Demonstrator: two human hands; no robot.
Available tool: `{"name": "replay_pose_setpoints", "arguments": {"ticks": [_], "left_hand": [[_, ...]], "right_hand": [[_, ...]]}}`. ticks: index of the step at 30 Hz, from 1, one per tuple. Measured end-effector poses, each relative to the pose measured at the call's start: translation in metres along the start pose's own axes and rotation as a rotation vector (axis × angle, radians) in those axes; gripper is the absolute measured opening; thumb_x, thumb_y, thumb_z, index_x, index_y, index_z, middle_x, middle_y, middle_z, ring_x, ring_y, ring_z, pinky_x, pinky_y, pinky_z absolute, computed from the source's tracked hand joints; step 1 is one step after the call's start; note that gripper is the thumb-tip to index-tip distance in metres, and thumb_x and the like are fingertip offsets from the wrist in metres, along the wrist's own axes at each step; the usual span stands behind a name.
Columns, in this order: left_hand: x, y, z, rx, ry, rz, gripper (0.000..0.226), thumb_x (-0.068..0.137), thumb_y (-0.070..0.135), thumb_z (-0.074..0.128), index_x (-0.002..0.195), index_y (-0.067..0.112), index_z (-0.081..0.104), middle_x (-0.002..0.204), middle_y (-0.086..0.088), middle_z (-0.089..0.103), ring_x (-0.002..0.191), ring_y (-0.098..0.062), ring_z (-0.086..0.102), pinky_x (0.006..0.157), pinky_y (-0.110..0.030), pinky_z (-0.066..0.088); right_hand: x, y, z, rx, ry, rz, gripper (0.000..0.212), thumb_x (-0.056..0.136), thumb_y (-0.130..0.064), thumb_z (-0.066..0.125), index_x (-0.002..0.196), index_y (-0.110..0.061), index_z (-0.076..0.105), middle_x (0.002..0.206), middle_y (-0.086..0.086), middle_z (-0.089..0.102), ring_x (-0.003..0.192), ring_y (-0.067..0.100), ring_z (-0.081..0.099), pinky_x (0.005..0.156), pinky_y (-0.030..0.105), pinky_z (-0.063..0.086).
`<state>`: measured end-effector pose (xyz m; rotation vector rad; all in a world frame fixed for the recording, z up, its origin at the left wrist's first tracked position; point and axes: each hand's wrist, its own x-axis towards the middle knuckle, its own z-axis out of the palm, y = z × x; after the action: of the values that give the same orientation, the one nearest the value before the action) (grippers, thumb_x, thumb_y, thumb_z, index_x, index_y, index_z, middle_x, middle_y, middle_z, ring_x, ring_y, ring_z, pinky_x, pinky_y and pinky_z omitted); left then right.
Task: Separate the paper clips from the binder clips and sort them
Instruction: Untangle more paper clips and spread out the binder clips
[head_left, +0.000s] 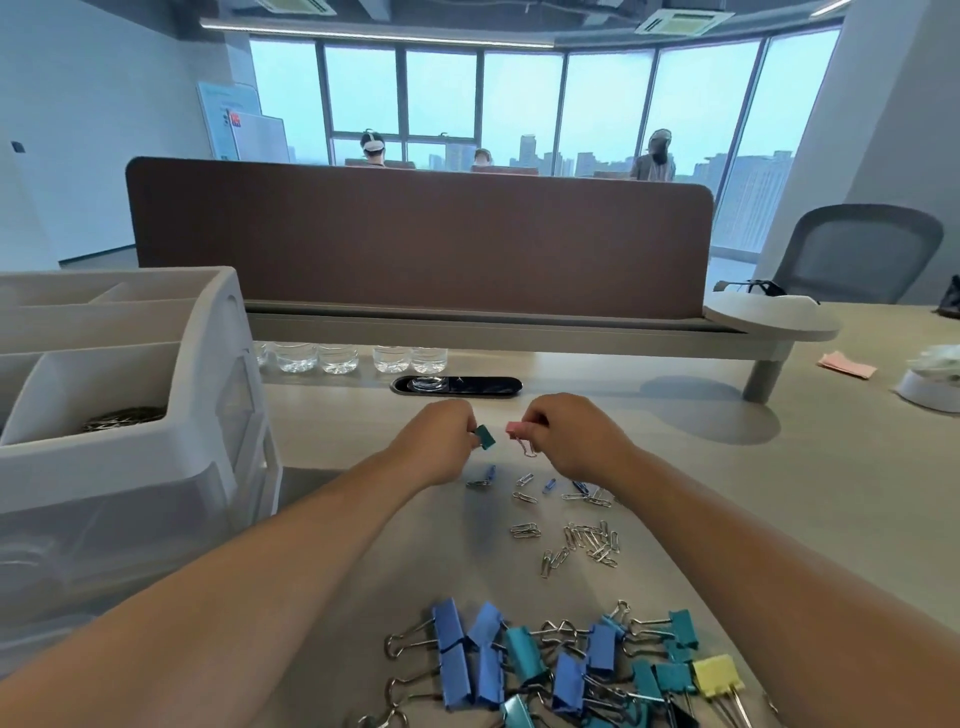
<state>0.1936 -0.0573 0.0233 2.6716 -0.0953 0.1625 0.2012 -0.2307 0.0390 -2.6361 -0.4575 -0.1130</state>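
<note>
Far left: white organizer (156, 447) on the surface (779, 493), front compartment holding a heap of silvery clips (124, 418), too small to tell apart. Behind, below the brown divider (415, 234): row of clear bottles (337, 358). Just right of them, dark cable port (457, 386). Centre, raised off the surface: left hand (436, 441), grip pinching a teal binder clip (484, 436) between thumb and fingertips. Just beside it, not touching: pink binder clip (518, 428) pinched in the grip of the right hand (571, 434), fingers curled, wire handle (529, 448) dangling below. Beneath and between both hands, on the surface: a few small blue binder clips (489, 474) mixed in with loose paper clips (589, 540), scattered singly near the hands, bunched in a cluster nearer the camera. Nearest edge, between the forearms: binder clip pile (561, 670), blue and teal, wire handles tangled, clips touching and overlapping. At its right end, a yellow binder clip (717, 674). Pile apart from the paper clips, bare surface between. Further right, far side: grey mesh chair (852, 249), pink paper (847, 365) flat on the surface, white bowl-like object (930, 392) at the frame edge, contents unclear.
</note>
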Motion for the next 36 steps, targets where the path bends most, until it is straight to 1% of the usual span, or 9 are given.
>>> {"name": "replay_pose_setpoints", "arguments": {"ticks": [3, 6, 12, 15, 22, 27, 29, 32, 36], "left_hand": [[-0.013, 0.009, -0.007, -0.017, 0.002, 0.010, 0.012, 0.096, 0.020, 0.057, 0.103, 0.012, 0.062, 0.103, -0.008, 0.062, 0.085, -0.021, 0.053, 0.069, -0.029, 0.037], [-0.029, 0.016, -0.010, -0.011, -0.016, 0.045, 0.013, 0.096, 0.023, 0.056, 0.103, 0.013, 0.062, 0.100, -0.005, 0.062, 0.085, -0.020, 0.054, 0.069, -0.028, 0.037], [-0.061, 0.039, -0.016, -0.013, -0.079, 0.106, 0.009, 0.097, 0.026, 0.057, 0.100, 0.018, 0.058, 0.098, 0.000, 0.061, 0.085, -0.018, 0.055, 0.067, -0.028, 0.038], [-0.077, 0.054, -0.018, -0.001, -0.120, 0.147, 0.011, 0.096, 0.025, 0.057, 0.103, 0.017, 0.059, 0.099, -0.003, 0.065, 0.082, -0.017, 0.057, 0.067, -0.028, 0.040], [-0.106, 0.088, 0.002, 0.046, -0.210, 0.221, 0.022, 0.097, 0.019, 0.055, 0.119, 0.015, 0.057, 0.111, -0.002, 0.061, 0.092, -0.017, 0.055, 0.074, -0.027, 0.041], [-0.117, 0.112, 0.015, 0.060, -0.219, 0.277, 0.023, 0.099, 0.021, 0.052, 0.122, 0.017, 0.056, 0.117, -0.001, 0.060, 0.092, -0.015, 0.051, 0.068, -0.024, 0.034], [-0.119, 0.124, 0.020, 0.056, -0.222, 0.292, 0.022, 0.099, 0.022, 0.052, 0.121, 0.019, 0.056, 0.116, 0.001, 0.060, 0.094, -0.013, 0.053, 0.065, -0.022, 0.033], [-0.116, 0.140, 0.030, 0.017, -0.248, 0.323, 0.020, 0.098, 0.021, 0.054, 0.117, 0.019, 0.057, 0.110, 0.002, 0.061, 0.092, -0.014, 0.057, 0.073, -0.026, 0.042], [-0.112, 0.158, 0.046, 0.036, -0.267, 0.353, 0.021, 0.097, 0.018, 0.054, 0.117, 0.019, 0.058, 0.114, 0.000, 0.060, 0.092, -0.014, 0.053, 0.077, -0.026, 0.041]], "right_hand": [[-0.017, -0.001, -0.012, 0.070, 0.013, 0.030, 0.024, 0.098, -0.034, 0.057, 0.088, -0.014, 0.065, 0.070, -0.020, 0.062, 0.069, 0.000, 0.059, 0.065, 0.024, 0.045], [-0.037, -0.001, -0.021, 0.076, -0.025, 0.041, 0.023, 0.099, -0.029, 0.057, 0.082, -0.014, 0.062, 0.065, -0.022, 0.062, 0.067, -0.005, 0.059, 0.065, 0.023, 0.044], [-0.076, -0.003, -0.040, 0.045, -0.087, 0.059, 0.022, 0.095, -0.032, 0.063, 0.089, -0.011, 0.069, 0.080, -0.003, 0.069, 0.068, 0.008, 0.058, 0.058, 0.020, 0.038], [-0.098, -0.001, -0.050, 0.072, -0.101, 0.092, 0.028, 0.092, -0.035, 0.067, 0.090, -0.008, 0.074, 0.075, -0.005, 0.069, 0.056, 0.003, 0.053, 0.052, 0.016, 0.035], [-0.145, 0.009, -0.067, -0.013, -0.078, 0.145, 0.028, 0.097, -0.032, 0.060, 0.084, -0.009, 0.069, 0.065, -0.008, 0.060, 0.054, 0.003, 0.049, 0.047, 0.012, 0.033], [-0.171, 0.028, -0.078, -0.014, -0.094, 0.194, 0.019, 0.093, -0.027, 0.066, 0.088, -0.009, 0.071, 0.067, -0.007, 0.063, 0.058, 0.005, 0.052, 0.054, 0.018, 0.039], [-0.180, 0.036, -0.083, -0.014, -0.112, 0.206, 0.017, 0.092, -0.024, 0.067, 0.089, -0.008, 0.072, 0.068, -0.007, 0.065, 0.057, 0.002, 0.053, 0.052, 0.012, 0.039], [-0.189, 0.048, -0.088, 0.004, -0.121, 0.240, 0.016, 0.088, -0.022, 0.072, 0.089, -0.006, 0.072, 0.078, 0.001, 0.071, 0.057, 0.002, 0.053, 0.047, 0.009, 0.036], [-0.194, 0.061, -0.091, 0.000, -0.124, 0.278, 0.018, 0.083, -0.026, 0.077, 0.088, -0.009, 0.071, 0.073, -0.004, 0.064, 0.058, 0.003, 0.052, 0.043, 0.009, 0.035]]}}
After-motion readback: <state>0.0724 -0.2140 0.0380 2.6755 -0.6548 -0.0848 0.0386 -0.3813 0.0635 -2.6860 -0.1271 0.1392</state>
